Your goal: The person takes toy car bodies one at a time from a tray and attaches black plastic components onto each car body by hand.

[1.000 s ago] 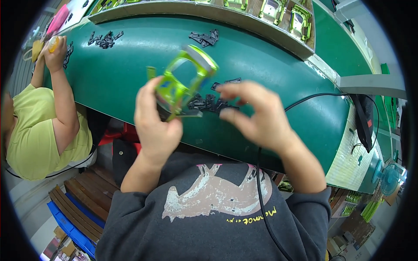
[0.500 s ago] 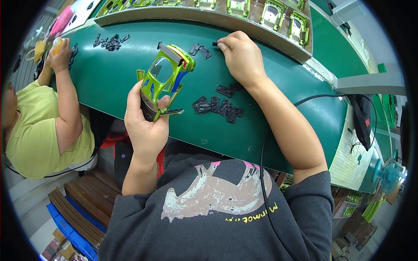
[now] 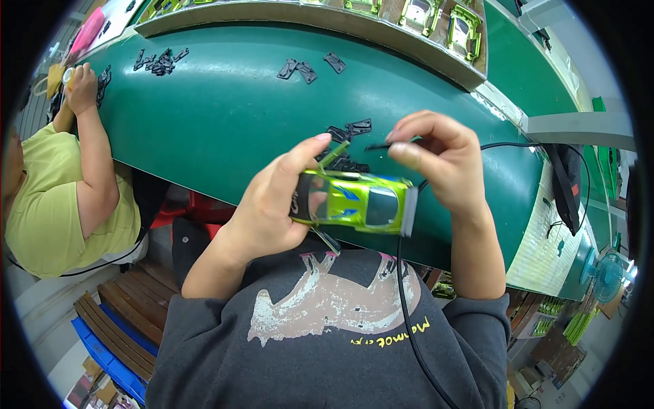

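Note:
A bright green toy car body shell [image 3: 349, 203] with blue markings and clear windows lies sideways in my left hand [image 3: 269, 201], whose fingers grip its left end. Its grey end piece points right, and green side flaps stick out. My right hand [image 3: 446, 157] pinches a thin black plastic piece [image 3: 377, 146] just above the shell. Behind the shell lies a cluster of black plastic parts [image 3: 359, 127], partly hidden by my left hand. Farther back are a few similar black parts [image 3: 297, 69] and a single black part [image 3: 334, 63].
A cardboard tray [image 3: 300, 15] of green car shells stands along the far side of the green table [image 3: 218, 102]. More black parts [image 3: 162, 63] lie far left, near a co-worker in a yellow-green shirt [image 3: 61, 184]. A black cable [image 3: 409, 300] runs down across my shirt.
My right hand has come back from the far parts towards me with a black piece. My left hand has shifted right and turned the shell from upright to sideways. The far parts lie differently.

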The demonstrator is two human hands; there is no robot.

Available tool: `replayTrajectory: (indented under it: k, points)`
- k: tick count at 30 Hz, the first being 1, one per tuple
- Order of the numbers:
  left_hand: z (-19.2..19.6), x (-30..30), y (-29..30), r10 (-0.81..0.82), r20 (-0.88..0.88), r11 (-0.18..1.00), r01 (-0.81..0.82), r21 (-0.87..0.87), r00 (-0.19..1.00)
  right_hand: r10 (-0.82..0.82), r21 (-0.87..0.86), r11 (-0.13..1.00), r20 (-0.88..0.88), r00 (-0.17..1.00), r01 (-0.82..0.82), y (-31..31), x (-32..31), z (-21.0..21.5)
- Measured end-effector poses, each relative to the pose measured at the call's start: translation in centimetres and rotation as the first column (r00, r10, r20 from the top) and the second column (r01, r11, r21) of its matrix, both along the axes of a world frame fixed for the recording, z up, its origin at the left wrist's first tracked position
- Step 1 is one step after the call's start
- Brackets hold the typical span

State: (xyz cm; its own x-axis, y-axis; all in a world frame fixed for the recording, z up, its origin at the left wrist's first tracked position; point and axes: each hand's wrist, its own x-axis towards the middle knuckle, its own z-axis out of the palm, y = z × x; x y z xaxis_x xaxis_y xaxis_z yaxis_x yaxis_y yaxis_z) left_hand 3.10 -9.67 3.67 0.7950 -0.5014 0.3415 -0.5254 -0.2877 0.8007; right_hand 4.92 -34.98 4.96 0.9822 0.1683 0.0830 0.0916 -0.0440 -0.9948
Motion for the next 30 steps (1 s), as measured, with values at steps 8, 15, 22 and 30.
replayTrajectory:
  k: [8, 15, 22, 30]
  points:
    - [0.1, 0.4, -1.9, -0.215, 0.024, 0.977, 0.214, 0.020, 0.976, 0.231, -0.235, 0.953, 0.160, 0.960, -0.190, -0.7, -0.7, 1.1]
    - [0.2, 0.3, -1.9, -0.241, -0.021, 0.969, 0.241, 0.045, 0.970, 0.257, -0.331, 0.930, 0.282, 0.924, -0.157, -0.6, -0.7, 0.6]
    - [0.5, 0.2, -1.9, -0.270, -0.007, 0.962, 0.270, 0.028, 0.963, 0.260, -0.392, 0.912, 0.338, 0.905, -0.116, -0.4, -0.9, 1.0]
    - [0.8, -0.1, -2.2, -0.320, -0.025, 0.947, 0.320, -0.007, 0.947, 0.219, -0.375, 0.925, 0.382, 0.898, -0.067, 0.8, -0.9, 1.1]
